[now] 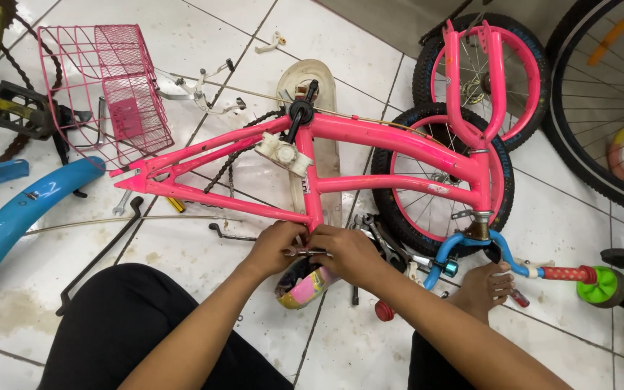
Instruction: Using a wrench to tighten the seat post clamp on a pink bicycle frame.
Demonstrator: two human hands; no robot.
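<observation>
Frame: I see a pink child's bicycle frame (370, 137) lying flat on the white tiled floor (204, 29), seat tube pointing towards me, fork up at the right.
Left hand: my left hand (277, 245) is at the lower end of the seat tube, fingers curled around a thin metal piece – the seat clamp bolt (308, 252), as far as I can tell.
Right hand: my right hand (352, 250) meets the left at the same spot, fingers pinched on the other end of that bolt. Both hands are closed on it, touching each other.
Saddle: a multicoloured saddle (305, 287) sits just under the hands, partly hidden by them.
Wheel: a small black-tyred wheel with a pink rim (503, 180) lies under the front of the frame; a second one (536, 72) stands behind the fork.
Handlebar: blue handlebar (464, 242) with a red grip (568, 273), near my bare foot (487, 285).
Basket: pink wire basket (106, 87) at the upper left, well apart from the hands.
Mudguard: blue mudguard (16, 217) on the left – beside my knee.
Tools: wrenches (377, 235) lie on the tiles just right of the hands.
</observation>
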